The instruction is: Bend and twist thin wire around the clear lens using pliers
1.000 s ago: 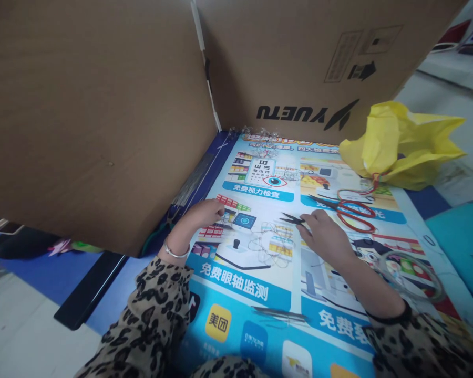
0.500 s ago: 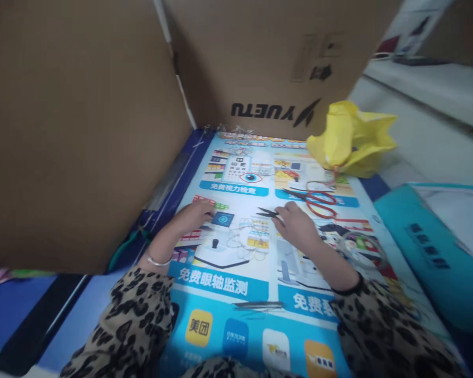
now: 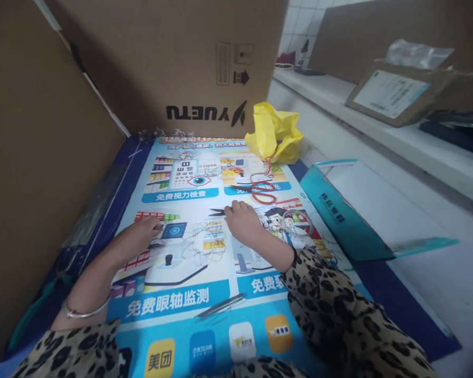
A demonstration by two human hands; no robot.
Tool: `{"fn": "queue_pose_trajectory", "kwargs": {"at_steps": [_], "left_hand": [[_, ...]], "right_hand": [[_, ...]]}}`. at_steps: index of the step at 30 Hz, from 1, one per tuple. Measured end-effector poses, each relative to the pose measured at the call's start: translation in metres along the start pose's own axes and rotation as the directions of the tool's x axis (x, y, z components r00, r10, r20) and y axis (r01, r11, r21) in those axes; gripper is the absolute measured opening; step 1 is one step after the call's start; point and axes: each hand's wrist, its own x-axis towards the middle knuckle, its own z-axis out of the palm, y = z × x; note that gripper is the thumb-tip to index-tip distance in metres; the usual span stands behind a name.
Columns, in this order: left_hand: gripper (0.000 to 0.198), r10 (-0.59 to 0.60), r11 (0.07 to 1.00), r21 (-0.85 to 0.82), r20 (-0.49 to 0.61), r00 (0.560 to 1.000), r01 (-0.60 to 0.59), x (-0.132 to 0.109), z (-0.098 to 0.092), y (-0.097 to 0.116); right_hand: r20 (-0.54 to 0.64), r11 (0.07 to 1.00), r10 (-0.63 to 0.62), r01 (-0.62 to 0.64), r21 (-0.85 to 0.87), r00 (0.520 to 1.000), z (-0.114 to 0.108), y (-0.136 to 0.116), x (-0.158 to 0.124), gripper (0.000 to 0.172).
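Note:
My right hand (image 3: pixel 242 223) is closed around a pair of small snips (image 3: pixel 217 212), their dark pointed blades spread and facing left. Across from it, my left hand (image 3: pixel 144 233) is pinched closed above the printed sheet (image 3: pixel 225 273); what its fingertips hold, if anything, is too small to make out. Loose tangles of thin wire (image 3: pixel 205 239) lie on the sheet between and below my hands. Just beyond my right hand rest red-handled scissors (image 3: pixel 263 192). A pale wire coil (image 3: pixel 295 223) sits to the right of that hand. Nearer me lie several thin dark rods (image 3: pixel 220 306).
Large cardboard panels (image 3: pixel 157 63) stand at the left and back. A yellow bag (image 3: pixel 274 134) sits at the far right corner of the sheet. To the right are a teal box (image 3: pixel 335 210) and a ledge (image 3: pixel 323 94) bearing a parcel (image 3: pixel 394 92).
My view has swung right, so everything sits farther left and more of the ledge and teal box shows. Both hands stay in about the same places over the sheet.

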Motion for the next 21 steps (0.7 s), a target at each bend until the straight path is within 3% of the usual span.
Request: {"fn": "queue_pose_trajectory", "kwargs": {"at_steps": [7, 13, 21], "left_hand": [[0.02, 0.007, 0.996, -0.084, -0.008, 1.0, -0.008, -0.001, -0.002, -0.003], [0.018, 0.018, 1.0, -0.024, -0.01, 1.0, -0.018, -0.003, -0.001, -0.002], [0.017, -0.069, 0.998, 0.0, -0.036, 0.997, 0.069, -0.003, -0.001, 0.002]], "right_hand": [[0.012, 0.998, -0.034, 0.033, 0.049, 0.999, -0.003, 0.015, 0.002, 0.031], [0.028, 0.992, -0.115, 0.113, 0.059, 0.993, -0.007, 0.041, 0.007, 0.045], [0.023, 0.989, -0.146, 0.147, -0.035, 0.989, -0.002, 0.036, 0.014, 0.034]]}}
